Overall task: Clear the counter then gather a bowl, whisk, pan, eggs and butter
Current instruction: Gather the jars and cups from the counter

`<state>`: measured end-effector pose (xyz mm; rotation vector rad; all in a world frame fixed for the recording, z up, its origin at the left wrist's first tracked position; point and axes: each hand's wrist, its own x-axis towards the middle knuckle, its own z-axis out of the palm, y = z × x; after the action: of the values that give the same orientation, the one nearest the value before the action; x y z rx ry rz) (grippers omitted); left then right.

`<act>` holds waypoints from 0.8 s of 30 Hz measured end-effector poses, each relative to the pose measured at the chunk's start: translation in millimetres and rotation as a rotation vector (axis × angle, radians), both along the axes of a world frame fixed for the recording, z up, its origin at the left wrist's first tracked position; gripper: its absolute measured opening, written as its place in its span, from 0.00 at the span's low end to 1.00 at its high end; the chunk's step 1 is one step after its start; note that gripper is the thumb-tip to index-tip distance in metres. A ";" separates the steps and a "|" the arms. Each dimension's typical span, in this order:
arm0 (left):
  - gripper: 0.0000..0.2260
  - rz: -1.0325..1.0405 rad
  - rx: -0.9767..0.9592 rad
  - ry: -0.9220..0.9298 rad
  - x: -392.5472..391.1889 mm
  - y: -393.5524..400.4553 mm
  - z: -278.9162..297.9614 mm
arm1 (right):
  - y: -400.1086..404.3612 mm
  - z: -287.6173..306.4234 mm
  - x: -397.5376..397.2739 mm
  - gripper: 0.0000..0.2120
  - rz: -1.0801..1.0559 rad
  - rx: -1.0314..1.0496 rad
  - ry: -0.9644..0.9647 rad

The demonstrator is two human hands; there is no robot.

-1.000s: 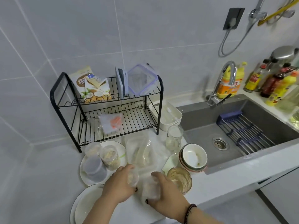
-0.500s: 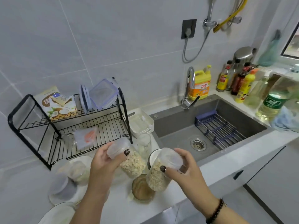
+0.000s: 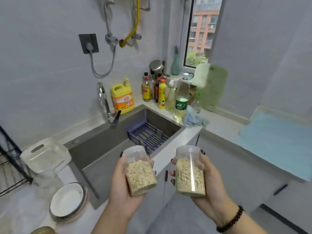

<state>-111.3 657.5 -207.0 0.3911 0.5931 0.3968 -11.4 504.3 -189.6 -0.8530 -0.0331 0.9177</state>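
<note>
Clear oat jars [image 3: 141,171], gripped by each hand [image 3: 121,186], now lifted off counter.

Both your hands are full: the left hand [image 3: 123,183] grips one oat jar [image 3: 140,171] and the right hand [image 3: 209,179] grips the other oat jar [image 3: 190,171], held over the counter's front edge [image 3: 170,149]. Ahead of you the sink basin [image 3: 104,147] lies open, apart from the blue rack [image 3: 148,135] at its right end. The tap [image 3: 104,103] juts over the back rim. The far corner is crowded with bottles [image 3: 162,92] and a cloth [image 3: 194,119]. Left of the sink, stacked bowls [image 3: 67,201], a clear lidded box [image 3: 45,154] and the black dish rack [image 3: 11,164] block the counter. To your right, the counter under the blue mat [image 3: 276,141] carries nothing else.
</note>
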 end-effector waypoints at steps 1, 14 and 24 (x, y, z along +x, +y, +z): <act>0.24 -0.033 -0.017 -0.005 13.5 -9.2 -1.7 | -11.6 0.9 7.4 0.27 -0.032 0.009 0.017; 0.25 -0.518 -0.047 -0.028 191.6 -129.2 6.9 | -169.4 9.9 101.6 0.29 -0.567 -0.078 -0.001; 0.25 -0.848 -0.035 -0.023 330.2 -177.4 8.9 | -228.2 20.1 199.8 0.30 -0.794 -0.328 -0.009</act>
<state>218.8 480.2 -198.1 0.5630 0.3649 -0.4209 188.3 276.0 -169.5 -1.0569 0.4325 0.1681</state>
